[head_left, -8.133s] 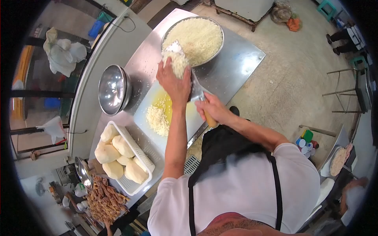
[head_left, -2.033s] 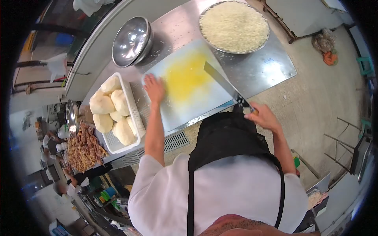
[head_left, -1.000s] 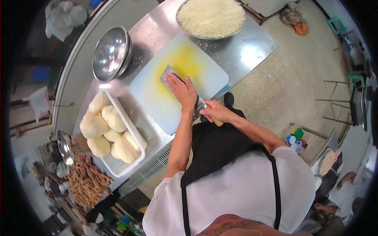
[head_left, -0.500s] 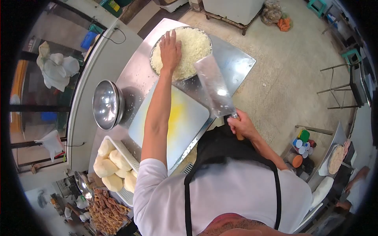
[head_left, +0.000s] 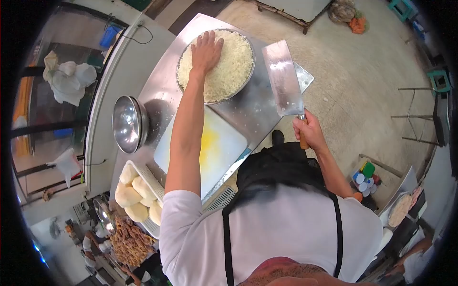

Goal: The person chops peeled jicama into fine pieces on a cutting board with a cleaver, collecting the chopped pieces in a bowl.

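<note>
My left hand (head_left: 206, 52) lies with its fingers stretched out on a heap of finely chopped white food (head_left: 231, 66), which fills a round metal bowl (head_left: 251, 76) near the table's far end. A wooden handle is wrapped in my right hand (head_left: 311, 130); it belongs to a broad cleaver (head_left: 283, 76), held blade up beyond the table's right edge. Between the bowl and my body is a white cutting board (head_left: 186, 143) with a yellow stain in its middle. My left forearm passes over the board and hides part of it.
Metal bowls (head_left: 128, 125) stand at the table's left edge. A white plastic basket (head_left: 149, 178) holds several peeled pale vegetables (head_left: 129, 195). Behind it lies a pile of browned food (head_left: 131, 240). Other people are partly visible at the lower edges. Stools (head_left: 439, 81) stand at the right.
My right hand has carried the cleaver right, away from the bowl's rim, and turned its blade more upright. My left hand stays on the chopped food, slightly farther forward. The view has shifted slightly.
</note>
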